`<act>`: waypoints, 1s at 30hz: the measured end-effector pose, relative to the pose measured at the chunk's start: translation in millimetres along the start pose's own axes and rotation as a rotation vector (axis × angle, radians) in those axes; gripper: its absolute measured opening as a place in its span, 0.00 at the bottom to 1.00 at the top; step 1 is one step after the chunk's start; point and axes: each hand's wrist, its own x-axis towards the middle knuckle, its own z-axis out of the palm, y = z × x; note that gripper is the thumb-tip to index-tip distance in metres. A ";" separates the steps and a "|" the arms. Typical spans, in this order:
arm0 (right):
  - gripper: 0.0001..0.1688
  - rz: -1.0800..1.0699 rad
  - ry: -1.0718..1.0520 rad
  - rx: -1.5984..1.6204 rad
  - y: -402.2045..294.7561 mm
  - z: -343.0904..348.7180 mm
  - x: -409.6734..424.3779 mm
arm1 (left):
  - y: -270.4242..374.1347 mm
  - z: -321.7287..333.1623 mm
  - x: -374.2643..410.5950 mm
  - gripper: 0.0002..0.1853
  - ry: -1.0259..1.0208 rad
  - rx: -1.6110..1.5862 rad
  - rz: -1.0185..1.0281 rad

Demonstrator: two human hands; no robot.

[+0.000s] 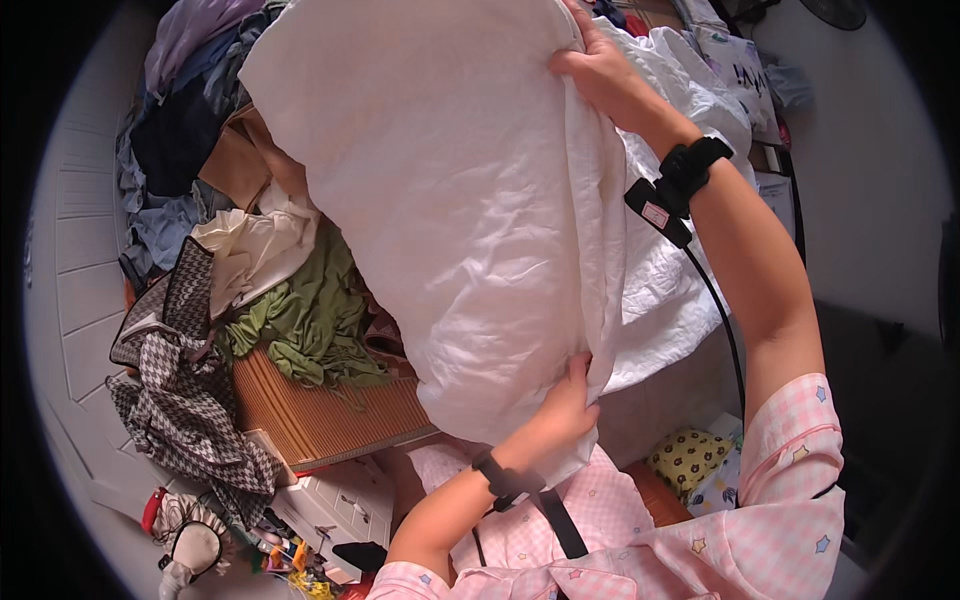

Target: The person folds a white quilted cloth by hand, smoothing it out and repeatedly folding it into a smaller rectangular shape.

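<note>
A large folded piece of white fabric [465, 165] hangs in front of me and fills the middle of the view, creased in its lower half. My left hand [559, 412] grips its lower right edge, thumb on top. Farther up that same side, my right hand [600, 71] pinches the upper edge near the corner. Layers of the fabric fold over one another along the edge between both hands. Behind and to the right of it lies a wrinkled white quilt or sheet [667, 300], partly covered.
On the left, a striped woven mat [322, 420] bears a green cloth [322, 315], a cream cloth [259, 240] and a houndstooth garment [172, 375]. Dark clothes [180, 135] are heaped behind. A white cabinet [337, 510] stands below; a yellow patterned cloth item [688, 459] lies lower right.
</note>
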 end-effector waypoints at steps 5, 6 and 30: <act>0.43 0.418 0.173 -0.259 88.9 -76.9 -65.5 | -41.7 68.0 90.5 0.32 0.219 -0.119 -0.191; 0.39 0.374 0.186 -0.264 102.5 -77.3 -89.7 | -46.3 68.6 95.9 0.30 0.254 -0.067 -0.215; 0.26 1.011 0.470 1.053 154.3 -24.1 -476.9 | -71.3 53.8 -58.3 0.10 0.725 -0.063 -0.176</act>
